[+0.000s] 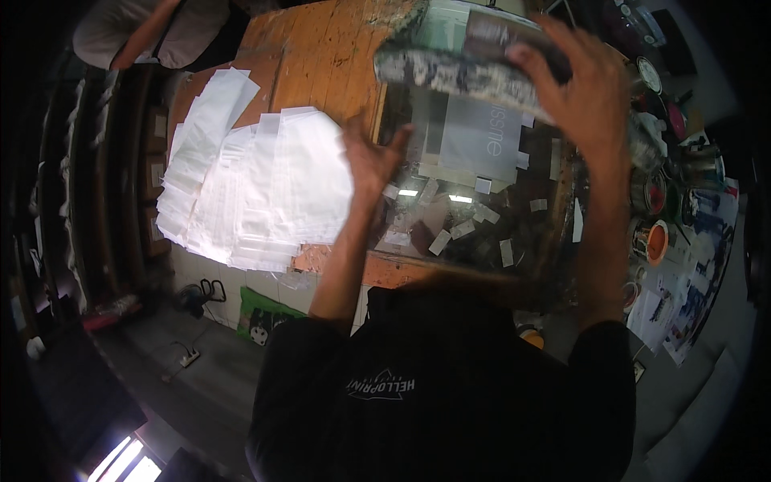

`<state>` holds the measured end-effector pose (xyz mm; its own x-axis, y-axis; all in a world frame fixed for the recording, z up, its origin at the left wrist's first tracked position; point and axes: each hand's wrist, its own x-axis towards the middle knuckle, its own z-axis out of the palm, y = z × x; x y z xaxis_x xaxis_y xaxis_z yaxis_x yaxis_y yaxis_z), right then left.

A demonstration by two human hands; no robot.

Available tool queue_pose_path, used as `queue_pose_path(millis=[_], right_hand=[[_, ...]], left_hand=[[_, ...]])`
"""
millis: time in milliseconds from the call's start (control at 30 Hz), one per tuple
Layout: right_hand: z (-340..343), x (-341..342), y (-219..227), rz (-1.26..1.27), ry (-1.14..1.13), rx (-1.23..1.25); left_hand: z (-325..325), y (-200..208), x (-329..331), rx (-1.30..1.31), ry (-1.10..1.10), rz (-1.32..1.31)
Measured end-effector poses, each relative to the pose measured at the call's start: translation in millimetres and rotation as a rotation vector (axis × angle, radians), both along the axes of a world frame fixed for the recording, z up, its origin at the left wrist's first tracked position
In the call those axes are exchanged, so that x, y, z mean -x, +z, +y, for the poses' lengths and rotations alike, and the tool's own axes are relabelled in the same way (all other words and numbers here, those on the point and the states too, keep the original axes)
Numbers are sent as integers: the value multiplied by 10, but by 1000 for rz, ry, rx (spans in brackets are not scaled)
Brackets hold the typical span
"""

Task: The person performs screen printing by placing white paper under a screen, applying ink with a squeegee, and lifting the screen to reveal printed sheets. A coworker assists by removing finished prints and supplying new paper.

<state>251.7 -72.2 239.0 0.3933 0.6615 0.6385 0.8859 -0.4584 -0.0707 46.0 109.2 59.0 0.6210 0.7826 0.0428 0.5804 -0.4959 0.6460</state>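
Note:
A screen-printing frame (458, 74) with an ink-stained near edge is tilted up at the far right of the table. My right hand (582, 92) is at its right end, thumb and fingers around the edge; motion blurs it slightly. Below the frame, a pale translucent sheet or bag (474, 145) with lettering lies flat on a dark glass plate (482, 221). My left hand (371, 161) is over the plate's left edge, fingers spread, holding nothing. Beside it, a fanned stack of white bags or sheets (249, 185) covers the table's left part.
Several tape pieces (462, 230) are stuck to the glass. Open paint tins (652, 241) and stained papers (699, 273) crowd the right side. A dark rack (80, 193) stands at the left. Another person (148, 32) is at the far left. Bare wooden tabletop (321, 56) shows behind the stack.

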Motion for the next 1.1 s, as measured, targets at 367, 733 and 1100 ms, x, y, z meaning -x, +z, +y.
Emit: queue_pose_path(millis=[367, 733, 1100], right_hand=[[351, -328, 870, 427, -98, 37], [434, -706, 872, 427, -62, 37], [398, -726, 883, 114, -188, 88]], left_hand=[[1139, -1154, 1120, -24, 410, -437], [436, -1019, 636, -216, -77, 126], [-181, -602, -385, -256, -384, -200]])
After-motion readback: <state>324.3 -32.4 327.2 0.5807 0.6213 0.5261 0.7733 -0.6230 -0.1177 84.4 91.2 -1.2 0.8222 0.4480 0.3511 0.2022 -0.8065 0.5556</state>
